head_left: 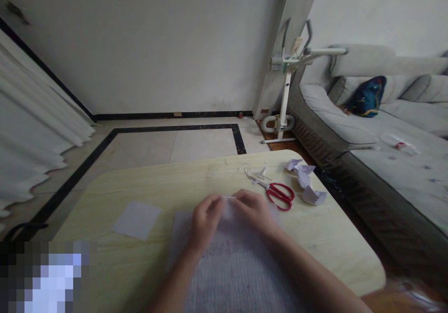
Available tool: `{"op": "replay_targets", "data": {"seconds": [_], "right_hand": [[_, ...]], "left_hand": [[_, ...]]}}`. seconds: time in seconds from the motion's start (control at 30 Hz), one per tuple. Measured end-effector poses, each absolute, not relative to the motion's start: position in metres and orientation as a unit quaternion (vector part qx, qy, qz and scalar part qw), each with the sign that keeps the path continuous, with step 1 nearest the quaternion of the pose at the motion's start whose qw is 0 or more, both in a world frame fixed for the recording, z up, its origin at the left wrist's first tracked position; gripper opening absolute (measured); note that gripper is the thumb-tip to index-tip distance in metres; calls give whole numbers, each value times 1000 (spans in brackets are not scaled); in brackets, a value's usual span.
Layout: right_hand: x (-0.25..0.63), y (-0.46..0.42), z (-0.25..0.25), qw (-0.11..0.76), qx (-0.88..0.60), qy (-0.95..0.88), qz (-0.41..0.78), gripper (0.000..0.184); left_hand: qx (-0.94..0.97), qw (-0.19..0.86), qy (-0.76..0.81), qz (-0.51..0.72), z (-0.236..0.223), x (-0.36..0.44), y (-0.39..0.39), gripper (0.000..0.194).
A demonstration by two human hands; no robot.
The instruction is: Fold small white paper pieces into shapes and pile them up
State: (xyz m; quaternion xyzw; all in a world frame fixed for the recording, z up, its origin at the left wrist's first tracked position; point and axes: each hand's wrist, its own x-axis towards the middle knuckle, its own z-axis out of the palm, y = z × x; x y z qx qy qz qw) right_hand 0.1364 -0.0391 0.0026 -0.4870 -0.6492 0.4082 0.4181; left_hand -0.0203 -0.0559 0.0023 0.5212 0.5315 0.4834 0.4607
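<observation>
The left hand (206, 217) and right hand (252, 208) nearly meet above the far part of a large sheet of paper (234, 268), each grip closed on a thin white strip (228, 197) between the fingertips. Pinching it from both ends presumably keeps so slight a piece steady, which one hand could hardly do; whether it is rolled or folded is too small to tell. Both forearms reach in over the sheet from the near side, so the strip sits centred before the person, a spot that seems to suit sight and reach alike. The sheet lies flat on the tabletop (336, 252), perhaps serving as a mat. Just beyond the right hand rest red-handled scissors (281, 196), their handles to the right, which looks handy for that hand. White scraps (261, 173) lie about the blade tips, likely pushed clear of the sheet. Folded paper pieces (306, 182) lie in a line near the right edge, apparently set out of the way, while a square of paper (137, 220) lies flat and alone to the left, apart from the sheet
</observation>
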Motion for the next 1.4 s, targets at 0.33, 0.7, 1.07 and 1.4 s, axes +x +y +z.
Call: {"op": "replay_targets", "data": {"seconds": [0.33,0.7,1.07,1.4], "right_hand": [[135,-42,0,428,-481,-678,355,16],[135,-44,3,433,-471,-686,346,17],[136,-44,8,434,-448,-696,354,18],[137,-45,14,431,-437,-702,360,20]], "left_hand": [[523,445,539,487,2,-21,-57,23],[532,431,543,487,10,-22,-59,23],[522,454,533,487,12,-22,-57,17],[520,450,535,490,11,-22,-57,16]]}}
